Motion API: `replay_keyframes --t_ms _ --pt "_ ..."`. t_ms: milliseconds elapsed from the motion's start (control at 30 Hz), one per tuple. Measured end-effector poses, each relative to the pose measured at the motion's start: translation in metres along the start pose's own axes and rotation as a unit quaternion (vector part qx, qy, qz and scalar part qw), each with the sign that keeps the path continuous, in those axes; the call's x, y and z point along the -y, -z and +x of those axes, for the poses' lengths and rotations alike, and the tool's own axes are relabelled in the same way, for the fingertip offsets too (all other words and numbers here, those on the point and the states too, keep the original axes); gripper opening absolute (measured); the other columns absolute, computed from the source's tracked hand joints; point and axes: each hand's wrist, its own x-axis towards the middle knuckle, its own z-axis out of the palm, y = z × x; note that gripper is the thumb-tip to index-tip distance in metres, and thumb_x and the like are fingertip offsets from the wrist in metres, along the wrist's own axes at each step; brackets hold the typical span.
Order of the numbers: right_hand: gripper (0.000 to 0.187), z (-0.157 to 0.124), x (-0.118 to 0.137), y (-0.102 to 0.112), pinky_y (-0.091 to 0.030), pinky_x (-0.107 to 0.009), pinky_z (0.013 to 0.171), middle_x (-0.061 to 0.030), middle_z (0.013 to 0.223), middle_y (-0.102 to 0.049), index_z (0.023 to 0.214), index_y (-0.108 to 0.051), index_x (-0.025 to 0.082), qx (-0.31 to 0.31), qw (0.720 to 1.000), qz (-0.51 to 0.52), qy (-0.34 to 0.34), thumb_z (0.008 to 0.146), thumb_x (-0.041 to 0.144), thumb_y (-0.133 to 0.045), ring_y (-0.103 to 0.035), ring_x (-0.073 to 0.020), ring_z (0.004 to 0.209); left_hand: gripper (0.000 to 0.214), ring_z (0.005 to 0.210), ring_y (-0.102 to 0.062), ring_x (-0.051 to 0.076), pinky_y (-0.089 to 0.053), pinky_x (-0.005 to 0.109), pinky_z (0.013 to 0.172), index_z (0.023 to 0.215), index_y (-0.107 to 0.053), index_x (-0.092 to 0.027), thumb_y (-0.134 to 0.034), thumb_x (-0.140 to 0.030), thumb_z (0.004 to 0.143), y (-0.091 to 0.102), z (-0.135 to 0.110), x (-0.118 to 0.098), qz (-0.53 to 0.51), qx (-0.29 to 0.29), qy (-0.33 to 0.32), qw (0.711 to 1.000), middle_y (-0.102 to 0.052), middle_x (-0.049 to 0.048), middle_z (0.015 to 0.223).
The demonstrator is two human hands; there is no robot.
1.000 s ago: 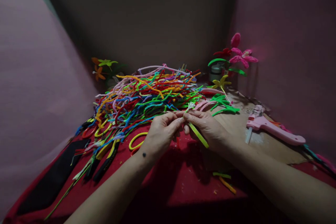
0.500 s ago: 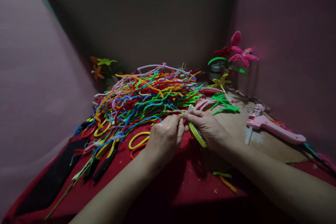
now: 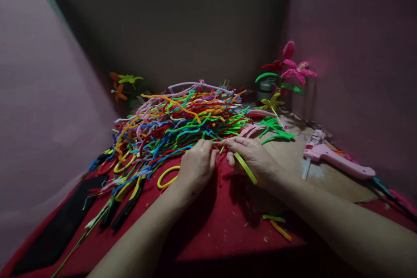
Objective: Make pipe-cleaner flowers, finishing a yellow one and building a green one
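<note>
Band (image 3: 246, 169), slim and yellow-green, in right hand (image 3: 248, 150).

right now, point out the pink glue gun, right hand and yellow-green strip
Pink glue gun (image 3: 339, 163): head view, on its handle.
Right hand (image 3: 255, 154): head view, on its back.
Yellow-green strip (image 3: 246, 168): head view, mid-length.

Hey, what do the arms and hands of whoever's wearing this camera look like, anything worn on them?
The left forearm and right forearm show no sleeves. No glove covers the left hand or right hand. Some fingers are hidden, so rings can't be ruled out.
</note>
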Motion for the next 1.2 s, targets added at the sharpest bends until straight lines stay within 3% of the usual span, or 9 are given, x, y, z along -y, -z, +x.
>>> replay_keyframes --t_ms 67,133,267,367,467,633,767,933,1200 --pt "0.023 0.001 -0.001 0.0 -0.022 -0.018 0.038 0.005 0.045 -0.052 0.083 -0.059 0.014 -0.005 1.0 -0.008 0.017 0.076 0.036 -0.057 -0.036 -0.005 0.035 0.018 0.075 -0.059 0.015 -0.043 0.024 0.066 0.087 -0.063 -0.016 -0.052 -0.028 0.079 0.007 -0.004 -0.006 -0.161 -0.016 0.017 0.987 -0.066 0.0054 0.085" --pt "0.02 0.002 -0.003 0.0 -0.027 -0.019 0.041 0.005 0.047 -0.053 0.08 -0.057 0.015 -0.015 0.999 -0.01 0.042 0.076 0.034 -0.057 -0.04 -0.0062 0.039 0.02 0.064 -0.056 0.012 -0.042 0.021 0.058 0.087 -0.064 -0.015 -0.056 -0.031 0.077 0.013 -0.009 -0.014 -0.3 0.018 0.053 0.952 -0.065 0.003 0.076" --pt "0.015 0.006 -0.008 0.001 -0.039 -0.022 0.058 0.0021 0.066 -0.057 0.078 -0.057 0.015 -0.037 0.993 -0.032 0.107 0.074 0.029 -0.058 -0.051 -0.0093 0.059 0.021 0.057 -0.051 0.009 -0.04 0.021 0.052 0.086 -0.065 -0.013 -0.063 -0.026 0.07 0.015 -0.015 -0.028 -0.415 0.092 0.086 0.901 -0.064 0.003 0.079" --pt "0.013 0.008 -0.01 0.003 -0.04 -0.024 0.066 0.0017 0.072 -0.056 0.08 -0.057 0.016 -0.058 0.984 -0.083 0.144 0.076 0.028 -0.056 -0.052 -0.0102 0.067 0.023 0.055 -0.049 0.009 -0.041 0.022 0.05 0.086 -0.063 -0.011 -0.065 -0.023 0.068 0.011 -0.018 -0.032 -0.429 0.106 0.101 0.892 -0.063 0.004 0.079" --pt "0.013 0.008 -0.011 0.005 -0.04 -0.025 0.068 0.0014 0.074 -0.056 0.082 -0.057 0.016 -0.069 0.975 -0.13 0.167 0.078 0.027 -0.053 -0.052 -0.0112 0.069 0.016 0.052 -0.048 0.008 -0.041 0.021 0.051 0.081 -0.063 -0.012 -0.064 -0.021 0.068 0.009 -0.021 -0.034 -0.405 0.078 0.089 0.907 -0.06 0.0009 0.069" --pt "0.014 0.005 -0.011 0.004 -0.039 -0.024 0.059 0.002 0.069 -0.054 0.084 -0.056 0.017 -0.073 0.966 -0.178 0.171 0.08 0.028 -0.049 -0.048 -0.0104 0.061 0.007 0.049 -0.046 0.007 -0.038 0.02 0.049 0.068 -0.059 -0.013 -0.062 -0.019 0.07 0.009 -0.026 -0.036 -0.381 0.062 0.084 0.919 -0.052 -0.0032 0.055" --pt "0.015 0.003 -0.008 0.004 -0.036 -0.022 0.052 0.0038 0.063 -0.05 0.086 -0.056 0.017 -0.068 0.967 -0.177 0.169 0.081 0.028 -0.048 -0.045 -0.0091 0.054 0.01 0.049 -0.046 0.007 -0.039 0.02 0.049 0.068 -0.053 -0.015 -0.057 -0.02 0.075 0.006 -0.029 -0.034 -0.427 0.083 0.075 0.897 -0.05 -0.004 0.055" --pt "0.015 0.002 -0.004 0.003 -0.04 -0.024 0.061 0.0008 0.074 -0.055 0.088 -0.057 0.017 -0.076 0.956 -0.198 0.202 0.082 0.027 -0.047 -0.051 -0.0108 0.066 0.023 0.059 -0.053 0.009 -0.044 0.021 0.053 0.091 -0.055 -0.018 -0.064 -0.019 0.07 0.0 -0.03 -0.033 -0.505 0.087 0.069 0.856 -0.058 -0.0025 0.07" --pt "0.017 -0.003 -0.003 0.002 -0.042 -0.025 0.067 -0.001 0.076 -0.058 0.09 -0.057 0.016 -0.091 0.928 -0.273 0.236 0.085 0.024 -0.044 -0.054 -0.0126 0.072 0.014 0.059 -0.056 0.012 -0.047 0.024 0.058 0.082 -0.059 -0.018 -0.065 -0.021 0.07 -0.003 -0.035 -0.033 -0.442 0.058 0.066 0.893 -0.059 -0.0018 0.068"
